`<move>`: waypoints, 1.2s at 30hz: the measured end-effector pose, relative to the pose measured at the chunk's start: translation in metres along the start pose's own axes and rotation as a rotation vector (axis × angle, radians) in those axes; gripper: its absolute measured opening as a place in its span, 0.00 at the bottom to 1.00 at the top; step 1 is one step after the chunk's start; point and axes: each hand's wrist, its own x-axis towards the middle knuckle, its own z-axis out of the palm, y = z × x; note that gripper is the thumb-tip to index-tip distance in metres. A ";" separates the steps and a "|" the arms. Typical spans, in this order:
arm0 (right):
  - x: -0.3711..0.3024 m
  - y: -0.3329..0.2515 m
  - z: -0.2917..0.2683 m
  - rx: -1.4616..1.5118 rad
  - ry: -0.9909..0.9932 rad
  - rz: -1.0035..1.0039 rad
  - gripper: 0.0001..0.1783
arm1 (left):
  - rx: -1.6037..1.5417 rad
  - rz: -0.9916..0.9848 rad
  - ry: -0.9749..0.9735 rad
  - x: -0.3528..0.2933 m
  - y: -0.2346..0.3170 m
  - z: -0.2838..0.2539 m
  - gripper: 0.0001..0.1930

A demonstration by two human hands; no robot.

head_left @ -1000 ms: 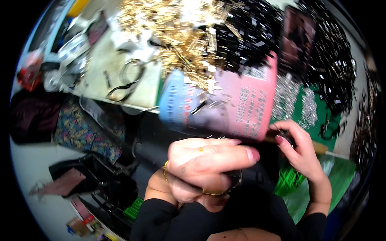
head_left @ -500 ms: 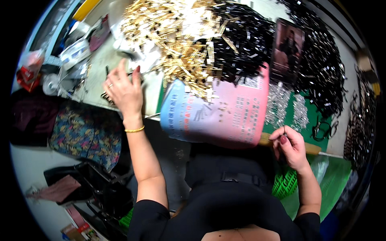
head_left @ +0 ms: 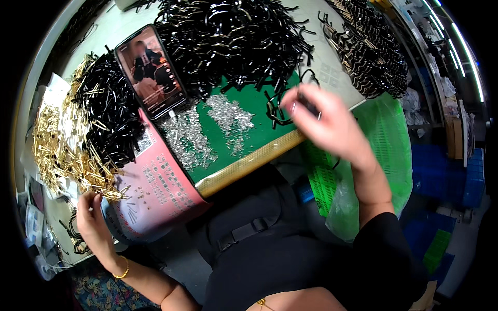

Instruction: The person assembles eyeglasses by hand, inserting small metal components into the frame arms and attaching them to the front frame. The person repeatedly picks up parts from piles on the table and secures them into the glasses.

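Note:
My left hand is at the near edge of a pile of gold strips. Its fingers look slightly apart, with nothing visible between them. Over some black eyeglass frames at the mat's right end, my right hand is smeared by motion. Its fingers curl around something dark that I cannot make out. A green mat carries two patches of tiny silver pieces. Left of them lies a pink and blue printed sheet. Shiny black strips heap beside the gold ones.
A phone playing a video leans by the black strips. Behind it spreads a big heap of black glasses parts; dark frames are stacked far right. Below the table's right edge sits a green basket with green plastic bagging.
The view has swung to the right. My left hand has moved from the tabletop beside white material to the gold pile's near edge. My right hand has gone from the mat's front edge to the black frames.

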 end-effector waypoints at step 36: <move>-0.018 -0.042 0.076 0.940 -0.194 0.259 0.14 | -1.344 -0.033 -0.583 -0.100 0.163 0.096 0.16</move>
